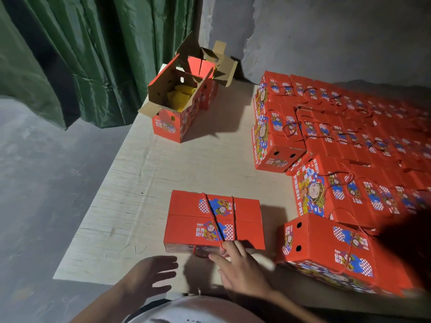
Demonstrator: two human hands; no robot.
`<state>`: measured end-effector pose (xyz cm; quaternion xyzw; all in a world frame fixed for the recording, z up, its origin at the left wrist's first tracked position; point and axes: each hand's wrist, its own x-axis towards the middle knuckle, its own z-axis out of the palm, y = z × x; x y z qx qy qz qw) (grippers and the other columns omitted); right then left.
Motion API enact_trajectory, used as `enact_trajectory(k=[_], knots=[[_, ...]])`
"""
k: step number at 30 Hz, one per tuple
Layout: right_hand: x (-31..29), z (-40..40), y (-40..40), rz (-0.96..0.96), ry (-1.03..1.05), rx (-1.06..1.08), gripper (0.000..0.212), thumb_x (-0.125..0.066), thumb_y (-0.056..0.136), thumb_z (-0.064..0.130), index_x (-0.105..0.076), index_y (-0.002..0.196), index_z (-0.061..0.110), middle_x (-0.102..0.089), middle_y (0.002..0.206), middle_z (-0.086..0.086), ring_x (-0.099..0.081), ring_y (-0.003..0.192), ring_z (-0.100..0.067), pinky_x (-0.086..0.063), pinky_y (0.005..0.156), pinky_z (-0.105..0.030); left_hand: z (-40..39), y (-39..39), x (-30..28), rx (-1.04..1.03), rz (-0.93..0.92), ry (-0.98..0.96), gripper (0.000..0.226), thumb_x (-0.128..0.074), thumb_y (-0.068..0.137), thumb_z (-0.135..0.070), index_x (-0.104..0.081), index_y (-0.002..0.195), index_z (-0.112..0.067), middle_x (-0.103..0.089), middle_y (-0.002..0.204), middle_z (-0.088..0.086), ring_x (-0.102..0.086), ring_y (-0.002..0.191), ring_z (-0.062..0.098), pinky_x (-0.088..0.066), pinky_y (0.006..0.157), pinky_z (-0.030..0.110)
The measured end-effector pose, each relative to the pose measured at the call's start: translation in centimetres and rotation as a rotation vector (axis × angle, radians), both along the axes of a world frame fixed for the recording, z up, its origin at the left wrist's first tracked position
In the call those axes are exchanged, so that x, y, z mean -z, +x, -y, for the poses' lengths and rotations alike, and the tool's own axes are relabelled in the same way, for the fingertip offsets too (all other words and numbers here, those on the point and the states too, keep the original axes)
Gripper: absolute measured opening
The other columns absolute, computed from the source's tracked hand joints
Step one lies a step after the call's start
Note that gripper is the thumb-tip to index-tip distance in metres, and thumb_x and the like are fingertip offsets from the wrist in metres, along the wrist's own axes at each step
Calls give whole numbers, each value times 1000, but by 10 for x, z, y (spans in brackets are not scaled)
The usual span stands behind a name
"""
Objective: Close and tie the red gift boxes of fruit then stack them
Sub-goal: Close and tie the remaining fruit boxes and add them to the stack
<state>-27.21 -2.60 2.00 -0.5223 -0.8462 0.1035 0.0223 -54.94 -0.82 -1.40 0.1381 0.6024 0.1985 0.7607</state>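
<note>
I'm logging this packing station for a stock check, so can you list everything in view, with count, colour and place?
closed box: one, red, near middle of the table, flaps shut
cord: one, red, running across the closed box's top to its near edge
open box: one, red outside and brown inside, far part of the table, flaps up
fruit: count unclear, in yellow netting, inside the open box
second open box: one, red and brown, behind the first
stacked boxes: many, red, closed and corded, right side
table: one, pale wood grain
curtain: one, green, far left
wall: grey, behind
left hand: fingers spread, near table edge, holding nothing
right hand: pinches the cord at the closed box's near edge
</note>
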Motion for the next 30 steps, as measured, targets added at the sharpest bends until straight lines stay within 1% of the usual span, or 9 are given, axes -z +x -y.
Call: enact_trajectory(k=[6, 9, 11, 14, 19, 23, 25, 28, 30], knots=[[-8, 4, 0, -68, -34, 21, 48, -68, 75, 33, -57, 121, 35, -46, 114, 7, -50, 103, -13, -55, 67, -24, -11, 47, -39, 125, 123, 74, 46, -80, 73, -25, -75, 118, -19, -74, 121, 1, -67, 118, 21, -57, 93, 42], [-12, 6, -1, -69, -22, 36, 50, -69, 75, 46, -57, 122, 36, -46, 115, 8, -48, 106, -12, -56, 67, -24, -11, 56, -57, 143, 180, 78, 50, -82, 75, -34, -74, 121, -17, -72, 125, 1, -66, 120, 19, -53, 101, 43], [-10, 7, -2, -68, -37, 71, 53, -62, 78, 62, -55, 122, 34, -44, 123, 9, -45, 116, -12, -57, 77, -30, -10, 57, -72, 172, 200, 114, 50, -78, 76, -39, -74, 121, -18, -72, 127, 0, -66, 119, 17, -50, 101, 41], [-10, 7, -3, -127, -63, 139, 62, -57, 78, 73, -53, 122, 30, -46, 134, 11, -42, 129, -12, -50, 95, -35, -13, 60, -103, 233, 262, 188, 47, -71, 83, -41, -72, 126, -22, -70, 130, -1, -63, 116, 17, -47, 87, 33], [-25, -8, -4, -315, 56, 256, 35, -64, 86, 54, -67, 111, 29, -67, 112, 8, -59, 108, -14, -49, 90, -30, -28, 69, -143, 251, 261, 324, 54, -71, 82, -32, -65, 133, -14, -68, 131, 9, -60, 106, 18, -41, 73, 31], [-42, -22, -10, -516, 22, 374, 14, -64, 86, 40, -66, 95, 30, -68, 93, 17, -62, 90, 1, -50, 77, -23, -45, 77, -165, 242, 278, 441, 50, -70, 77, -31, -72, 126, -22, -72, 123, 3, -62, 106, 17, -39, 84, 37], [-47, -29, -14, -632, -6, 448, 10, -61, 86, 36, -66, 94, 32, -67, 87, 23, -62, 84, 7, -51, 74, -23, -52, 79, -168, 221, 236, 461, 49, -72, 73, -31, -74, 121, -21, -72, 118, 6, -63, 106, 18, -41, 89, 40], [-61, -45, -15, -842, -120, 515, 16, -61, 91, 31, -68, 106, 32, -72, 97, 19, -66, 96, 1, -53, 86, -29, -58, 79, -167, 247, 168, 485, 50, -76, 74, -29, -73, 122, -19, -70, 124, 12, -62, 112, 22, -42, 89, 39], [-75, -59, -16, -934, -142, 537, 12, -60, 91, 31, -60, 104, 30, -71, 88, 9, -66, 81, -6, -52, 75, -34, -60, 78, -166, 268, 121, 510, 46, -76, 76, -24, -74, 122, -22, -71, 123, 8, -62, 114, 23, -44, 89, 38]])
